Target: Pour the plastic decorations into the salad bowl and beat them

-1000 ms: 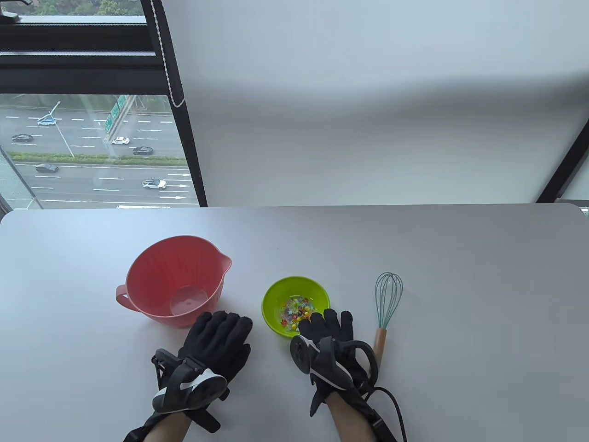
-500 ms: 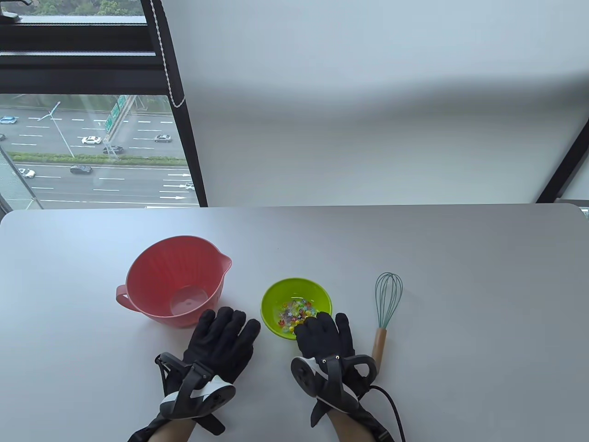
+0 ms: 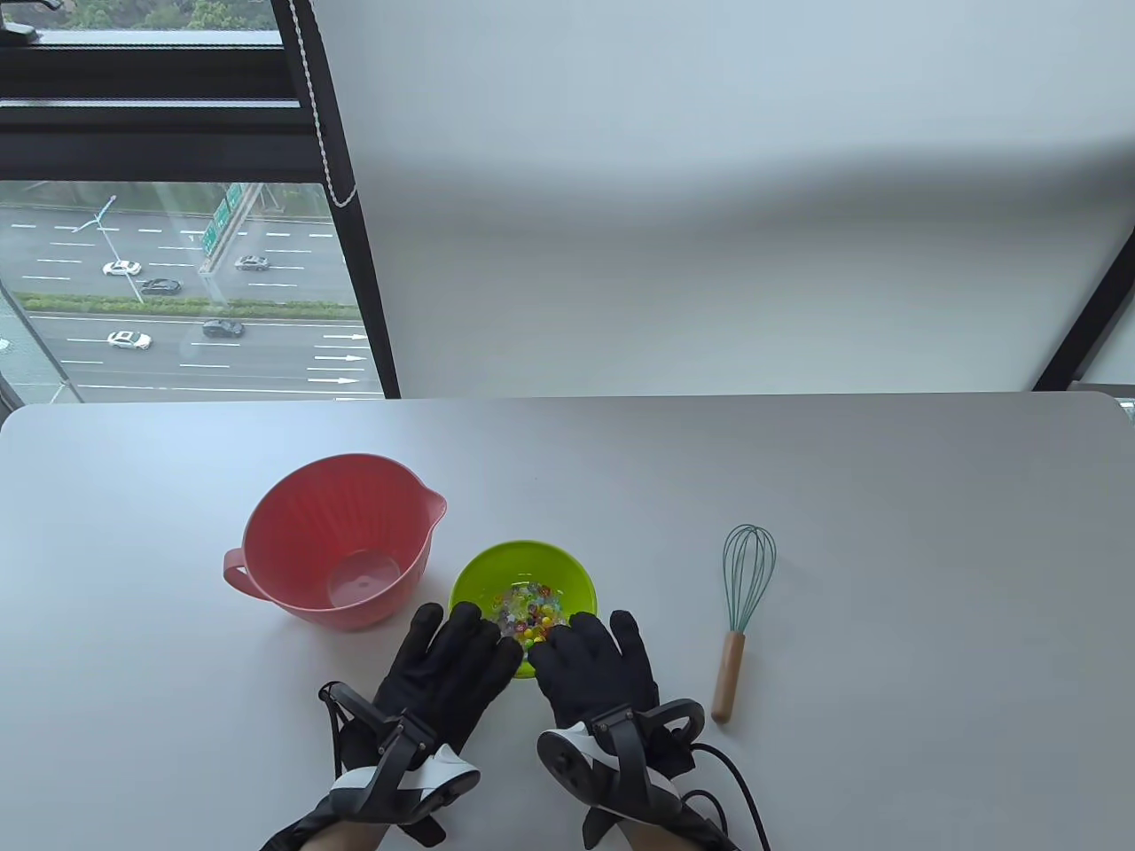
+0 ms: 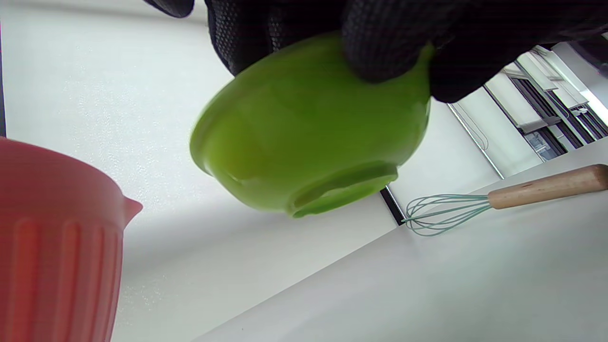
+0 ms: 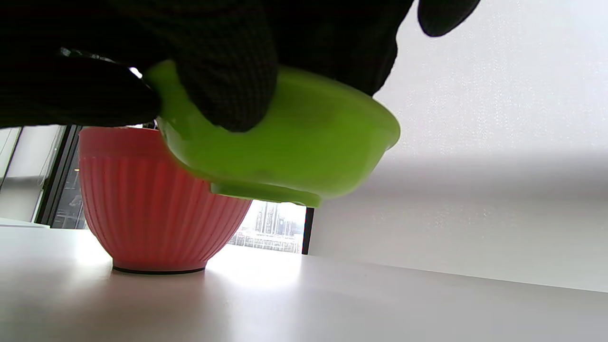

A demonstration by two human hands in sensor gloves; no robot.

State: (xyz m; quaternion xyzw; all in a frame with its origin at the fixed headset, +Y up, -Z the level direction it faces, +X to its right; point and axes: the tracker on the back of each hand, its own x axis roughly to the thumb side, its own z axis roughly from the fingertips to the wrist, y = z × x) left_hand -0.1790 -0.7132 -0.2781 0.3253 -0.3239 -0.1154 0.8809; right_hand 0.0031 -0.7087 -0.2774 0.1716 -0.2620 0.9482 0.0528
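Observation:
A small green bowl (image 3: 523,581) of several coloured plastic decorations (image 3: 525,613) hangs above the table, lifted clear of it in both wrist views. My left hand (image 3: 452,660) and my right hand (image 3: 590,660) both grip its near rim, fingers curled round the wall of the green bowl (image 4: 304,142) and green bowl (image 5: 285,147). The pink salad bowl (image 3: 341,541), with spout and handle, stands empty just to the left. A teal whisk (image 3: 743,594) with a wooden handle lies on the table at the right.
The white table (image 3: 887,532) runs wide to the right and behind the bowls. A window with a black frame (image 3: 346,222) and a grey blind stand behind the far edge. A cable (image 3: 745,789) trails from my right wrist.
The green bowl has moved left towards the pink bowl and come off the table. My left hand has joined the right on its rim; both hands shifted left.

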